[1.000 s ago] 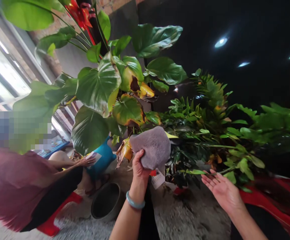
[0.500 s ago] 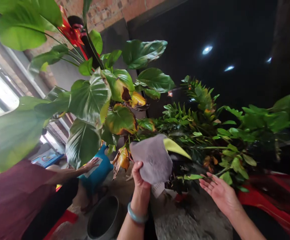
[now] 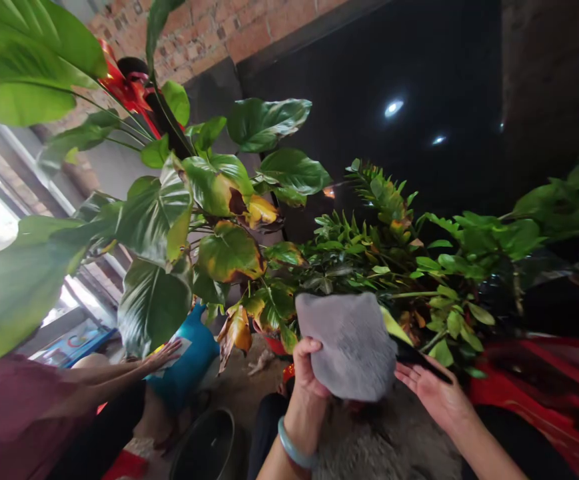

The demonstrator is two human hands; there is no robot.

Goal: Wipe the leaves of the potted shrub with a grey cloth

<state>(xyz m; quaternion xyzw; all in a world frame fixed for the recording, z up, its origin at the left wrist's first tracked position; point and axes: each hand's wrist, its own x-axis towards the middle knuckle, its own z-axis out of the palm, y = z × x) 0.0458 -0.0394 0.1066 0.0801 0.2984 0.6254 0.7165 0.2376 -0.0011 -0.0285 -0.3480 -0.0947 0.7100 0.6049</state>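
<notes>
My left hand (image 3: 310, 371), with a pale green bangle (image 3: 294, 445) on its wrist, is closed on the left edge of a grey fluffy cloth (image 3: 350, 343). From the cloth's right side sticks out a pointed yellow-green and black piece (image 3: 394, 328). Whether it is a leaf or part of the cloth, I cannot tell. My right hand (image 3: 436, 390) is open, palm up, just right of the cloth. The black tip lies across or just above it, partly covering the palm. Green plants (image 3: 369, 250) stand right behind the cloth.
A large-leaved plant (image 3: 154, 220) with some yellowed, browned leaves rises at left. Beside it, a person in a dark pink top (image 3: 9, 420) touches a blue object (image 3: 192, 357). A dark bucket (image 3: 206, 443) stands low at centre-left; a red plastic item (image 3: 534, 393) is at right.
My left hand has moved right with the cloth, close to my right hand. The black tip now reaches over my right palm. The view has shifted a little to the right.
</notes>
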